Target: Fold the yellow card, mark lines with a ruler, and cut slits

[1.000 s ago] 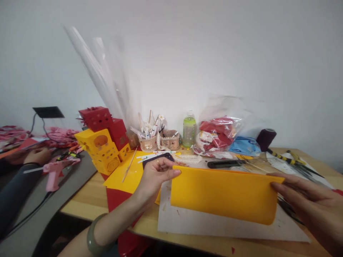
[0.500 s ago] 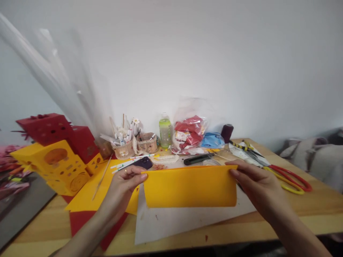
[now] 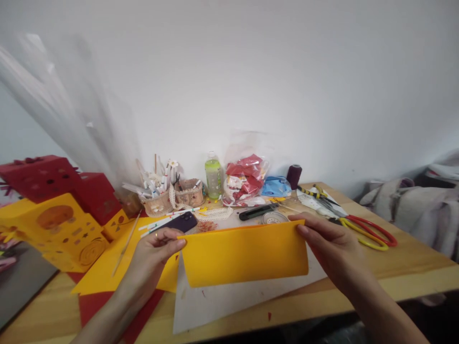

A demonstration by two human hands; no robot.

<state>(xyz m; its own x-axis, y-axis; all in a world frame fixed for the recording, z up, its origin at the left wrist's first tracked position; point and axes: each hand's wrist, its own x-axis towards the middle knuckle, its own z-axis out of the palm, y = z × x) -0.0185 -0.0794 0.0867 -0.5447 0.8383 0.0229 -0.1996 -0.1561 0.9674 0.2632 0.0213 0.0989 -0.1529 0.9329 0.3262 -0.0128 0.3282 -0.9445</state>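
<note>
A folded sheet of yellow paper [image 3: 245, 255] hangs between my hands above a white sheet [image 3: 211, 310] on the wooden table. My left hand [image 3: 156, 255] pinches its upper left corner between thumb and fingers. At the upper right corner, my right hand [image 3: 330, 243] grips it the same way. The fold seems to run along the lower edge, with the two upper edges lying close together. Just behind the paper are a dark phone [image 3: 184, 222], a black utility knife [image 3: 258, 211] and a roll of tape [image 3: 274, 218].
Yellow box figures [image 3: 68, 234] and red ones [image 3: 95, 191] stand at left, near a thin wooden stick [image 3: 126, 243]. Behind are a pen basket [image 3: 158, 203], a green-labelled bottle [image 3: 214, 177] and a bag of scraps [image 3: 245, 179]. Red-and-yellow-handled scissors [image 3: 369, 231] lie at right.
The view has shifted slightly, so the table items sit further left. The yellow paper now tilts a little, its left end lower. Both hands keep their hold.
</note>
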